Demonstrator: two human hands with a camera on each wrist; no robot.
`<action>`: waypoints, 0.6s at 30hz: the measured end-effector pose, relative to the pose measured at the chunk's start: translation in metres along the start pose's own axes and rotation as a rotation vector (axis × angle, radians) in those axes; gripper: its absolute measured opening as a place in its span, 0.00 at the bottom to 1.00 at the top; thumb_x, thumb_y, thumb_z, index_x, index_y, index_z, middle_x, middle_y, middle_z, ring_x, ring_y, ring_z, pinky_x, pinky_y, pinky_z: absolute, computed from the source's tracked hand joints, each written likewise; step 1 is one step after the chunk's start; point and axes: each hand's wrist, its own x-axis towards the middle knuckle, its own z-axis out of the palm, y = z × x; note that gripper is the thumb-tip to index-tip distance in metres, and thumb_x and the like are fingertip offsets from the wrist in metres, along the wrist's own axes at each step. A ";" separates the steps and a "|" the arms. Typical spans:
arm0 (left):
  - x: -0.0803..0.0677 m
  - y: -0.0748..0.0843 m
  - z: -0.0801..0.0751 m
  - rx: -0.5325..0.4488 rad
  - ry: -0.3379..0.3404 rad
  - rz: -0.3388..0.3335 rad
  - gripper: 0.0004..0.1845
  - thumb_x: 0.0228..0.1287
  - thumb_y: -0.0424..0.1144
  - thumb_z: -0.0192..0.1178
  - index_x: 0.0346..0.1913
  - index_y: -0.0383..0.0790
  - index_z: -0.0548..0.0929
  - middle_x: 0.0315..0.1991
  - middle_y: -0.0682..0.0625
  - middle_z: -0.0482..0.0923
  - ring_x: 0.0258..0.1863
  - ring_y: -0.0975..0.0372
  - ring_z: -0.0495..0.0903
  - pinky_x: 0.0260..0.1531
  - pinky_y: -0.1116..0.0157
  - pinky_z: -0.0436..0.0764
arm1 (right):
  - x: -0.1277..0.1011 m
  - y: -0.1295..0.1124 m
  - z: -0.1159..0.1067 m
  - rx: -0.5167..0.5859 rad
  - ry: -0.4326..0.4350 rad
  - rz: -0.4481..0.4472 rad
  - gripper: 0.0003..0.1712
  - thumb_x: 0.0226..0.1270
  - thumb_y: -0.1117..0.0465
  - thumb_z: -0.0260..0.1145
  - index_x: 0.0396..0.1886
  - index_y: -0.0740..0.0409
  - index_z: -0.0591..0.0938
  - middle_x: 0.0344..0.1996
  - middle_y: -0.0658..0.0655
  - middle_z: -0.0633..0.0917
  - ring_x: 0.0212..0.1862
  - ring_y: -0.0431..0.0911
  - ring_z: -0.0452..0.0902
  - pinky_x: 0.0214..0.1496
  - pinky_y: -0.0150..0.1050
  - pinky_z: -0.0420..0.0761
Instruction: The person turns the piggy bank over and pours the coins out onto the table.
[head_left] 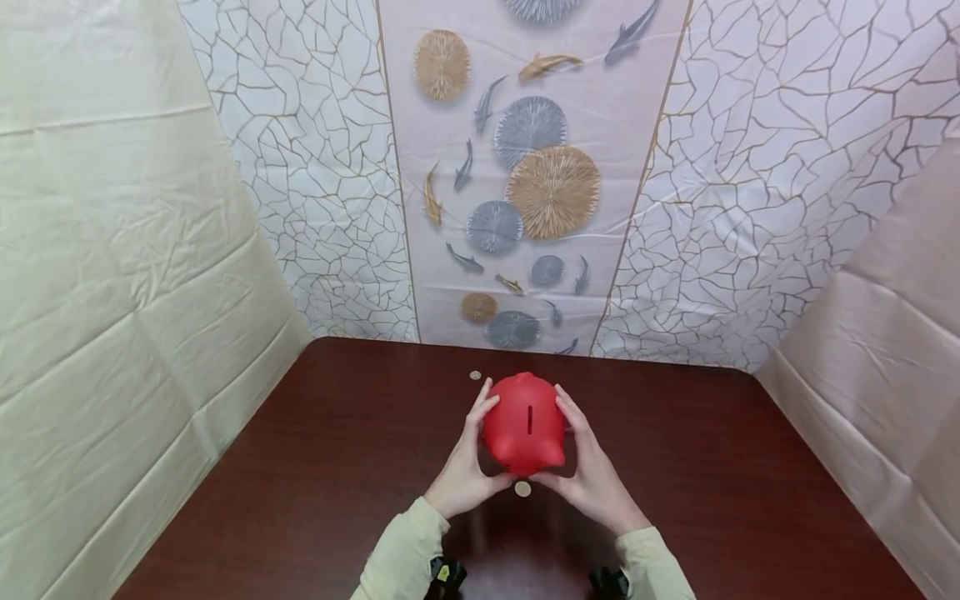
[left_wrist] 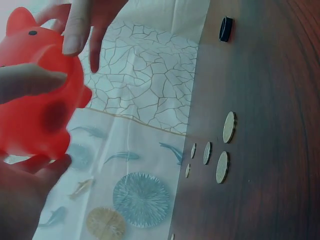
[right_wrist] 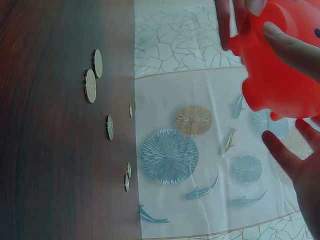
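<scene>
A red piggy bank (head_left: 522,421) is held up over the table between both hands, its coin slot upward and its snout toward the person. My left hand (head_left: 463,473) grips its left side, fingers spread along the far flank and thumb at the front. The right hand (head_left: 596,482) mirrors this on the other side. In the left wrist view both thumbs press near the snout, and a dark round spot shows on the pig's underside. Below the pig, a coin (head_left: 522,489) lies on the table; another coin (head_left: 476,375) is near the back edge.
The wrist views show several coins scattered on the dark wooden table (head_left: 360,467), among them a large coin (left_wrist: 229,127) and a smaller coin (right_wrist: 110,127). A black round cap (left_wrist: 226,29) stands apart from them. Patterned cloth (head_left: 315,167) hangs behind the table.
</scene>
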 end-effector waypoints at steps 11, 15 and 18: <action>0.003 0.004 0.001 0.111 0.092 0.262 0.54 0.38 0.21 0.74 0.68 0.43 0.54 0.75 0.34 0.45 0.76 0.59 0.49 0.56 0.60 0.81 | 0.002 -0.004 0.002 0.000 0.102 -0.151 0.43 0.66 0.43 0.59 0.68 0.66 0.57 0.73 0.67 0.59 0.76 0.40 0.53 0.67 0.19 0.64; 0.004 0.007 0.000 0.152 0.112 0.354 0.53 0.37 0.20 0.74 0.67 0.45 0.55 0.75 0.34 0.46 0.76 0.58 0.49 0.58 0.66 0.79 | 0.003 -0.008 0.002 -0.019 0.138 -0.203 0.39 0.68 0.44 0.57 0.66 0.66 0.57 0.73 0.66 0.60 0.77 0.42 0.52 0.67 0.21 0.64; 0.004 0.010 -0.002 0.159 0.111 0.360 0.54 0.37 0.19 0.74 0.67 0.45 0.55 0.75 0.35 0.46 0.76 0.59 0.49 0.59 0.71 0.76 | 0.003 -0.009 0.001 -0.025 0.132 -0.197 0.40 0.68 0.44 0.57 0.67 0.66 0.57 0.73 0.65 0.59 0.77 0.41 0.52 0.67 0.20 0.64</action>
